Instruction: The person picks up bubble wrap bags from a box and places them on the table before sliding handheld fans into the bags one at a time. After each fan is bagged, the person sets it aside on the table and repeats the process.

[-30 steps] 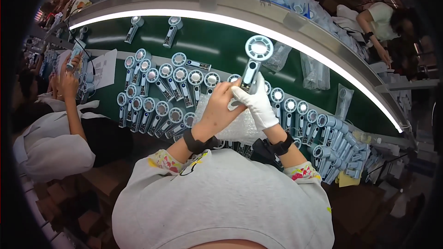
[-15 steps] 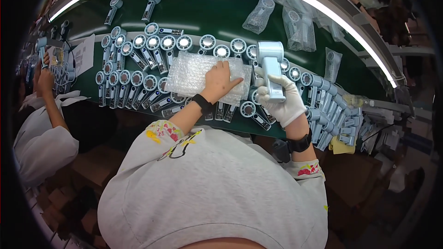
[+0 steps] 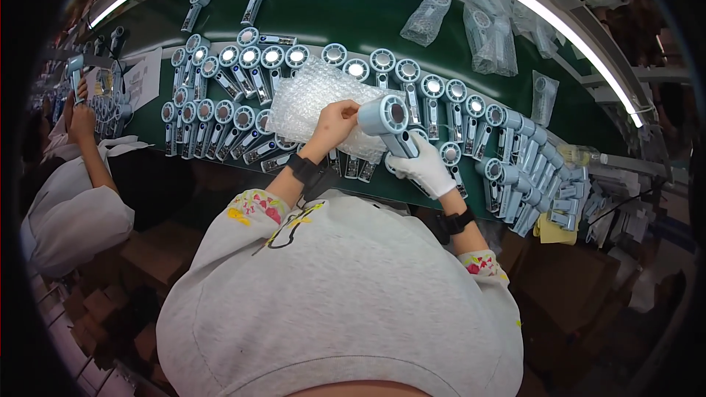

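Note:
My right hand (image 3: pixel 426 165), in a white glove, is closed round the handle of a light blue handheld fan (image 3: pixel 377 115). The fan's round head points up and left, its ringed face toward the right. A clear bubble-wrap bag (image 3: pixel 305 99) lies tilted on top of the rows of fans. Over its right part my bare left hand (image 3: pixel 337 129) is closed, the fingertips pinched on the bag right beside the fan's head. The exact spot of the pinch is partly hidden.
Rows of similar fans (image 3: pixel 224 112) cover the green table (image 3: pixel 323 11), with more stacked at right (image 3: pixel 526 169). Several fans in bubble wrap (image 3: pixel 489 40) lie at the back right. A lamp bar (image 3: pixel 588 59) arches overhead. At left a co-worker's hand (image 3: pixel 81 121) holds a fan.
The fan has come left and down, its head now over the bag's right edge. My left hand went from lying flat on the bag to a pinch, and the bag has turned.

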The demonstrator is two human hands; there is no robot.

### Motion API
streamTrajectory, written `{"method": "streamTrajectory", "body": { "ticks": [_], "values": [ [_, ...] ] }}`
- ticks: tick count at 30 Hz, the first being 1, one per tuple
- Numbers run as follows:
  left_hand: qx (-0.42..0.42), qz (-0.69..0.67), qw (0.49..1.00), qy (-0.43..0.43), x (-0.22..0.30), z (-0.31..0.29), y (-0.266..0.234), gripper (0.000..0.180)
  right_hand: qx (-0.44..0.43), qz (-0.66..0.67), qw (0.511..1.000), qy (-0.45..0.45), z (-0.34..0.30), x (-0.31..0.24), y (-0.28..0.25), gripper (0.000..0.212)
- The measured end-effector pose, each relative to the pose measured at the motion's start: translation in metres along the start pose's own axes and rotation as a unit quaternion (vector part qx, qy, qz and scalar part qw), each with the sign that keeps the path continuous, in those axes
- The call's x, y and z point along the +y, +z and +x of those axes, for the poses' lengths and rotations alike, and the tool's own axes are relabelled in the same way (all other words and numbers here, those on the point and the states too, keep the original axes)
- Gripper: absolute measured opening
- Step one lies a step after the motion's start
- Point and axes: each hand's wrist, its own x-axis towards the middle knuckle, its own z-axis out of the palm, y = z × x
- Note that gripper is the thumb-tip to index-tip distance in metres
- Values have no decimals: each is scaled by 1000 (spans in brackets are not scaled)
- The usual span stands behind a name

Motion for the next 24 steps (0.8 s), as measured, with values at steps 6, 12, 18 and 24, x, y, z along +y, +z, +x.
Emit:
{"method": "streamTrajectory", "body": {
  "ticks": [6,12,18,24],
  "values": [
    [38,-67,982,-171,12,3,-27,12,28,-319,947,-9,38,9,18,43],
    [117,226,936,242,49,-25,24,6,-34,-337,939,63,22,-33,23,38],
    [117,241,890,368,85,-57,-2,5,-273,23,949,155,33,-57,-6,34],
    [128,112,940,296,157,-56,-24,9,-319,560,754,122,-16,-83,-1,46]
  ]
}}
